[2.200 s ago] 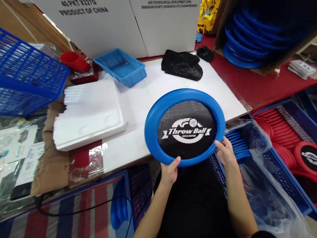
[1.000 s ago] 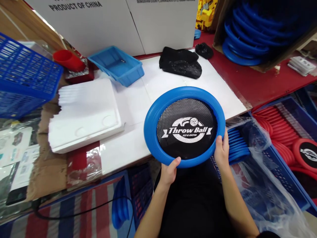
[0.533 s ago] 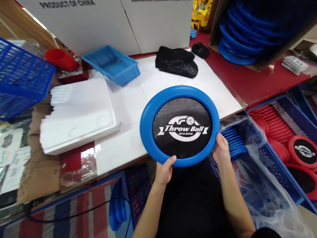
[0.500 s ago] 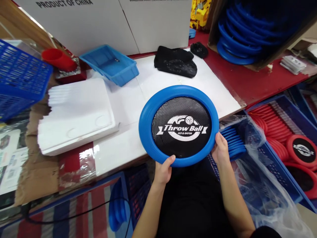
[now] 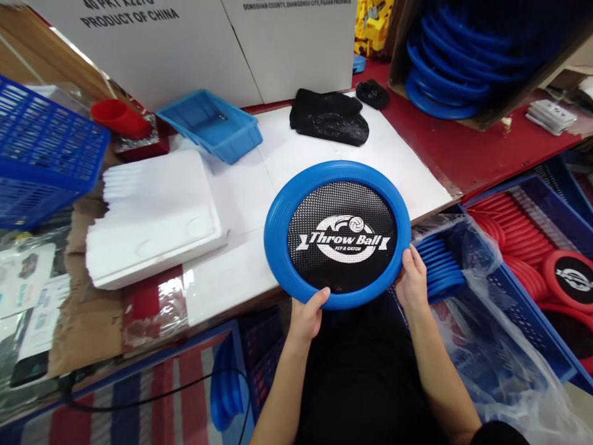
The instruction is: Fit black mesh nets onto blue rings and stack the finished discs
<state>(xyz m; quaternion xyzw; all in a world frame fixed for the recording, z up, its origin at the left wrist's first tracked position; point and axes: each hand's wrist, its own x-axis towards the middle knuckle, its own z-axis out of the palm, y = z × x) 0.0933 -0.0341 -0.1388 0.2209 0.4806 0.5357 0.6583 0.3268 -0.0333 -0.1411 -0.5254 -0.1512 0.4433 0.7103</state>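
I hold the round blue plastic disc with the black mesh centre printed "Throw Ball" (image 5: 337, 233) in both hands, over the near edge of the white-covered surface (image 5: 296, 161), printed face up and tilted a little toward me. My left hand (image 5: 306, 316) pinches the near rim, thumb on top and the other fingers hidden beneath. My right hand (image 5: 412, 283) clasps the rim at the near right, fingers curled over its outer edge. Both grips are closed on the disc, and it is clear of the surface on my side.

As I judge it, I am at the checking step: the disc is presented flat to my view, mesh and print facing up. The next move calls for a steady two-handed grip and a clear place to set the piece down.

Just to the right of my right hand, touching or nearly touching it, a stack of blue plastic rings (image 5: 440, 272) lies in a clear plastic bag (image 5: 486, 346) inside a blue crate. Farther right, red discs (image 5: 532, 259) fill another blue crate. At the far edge lie a bundle of black mesh (image 5: 331, 117) and a shallow blue plastic tray (image 5: 210, 123); a white foam slab (image 5: 152, 216) sits toward the left.
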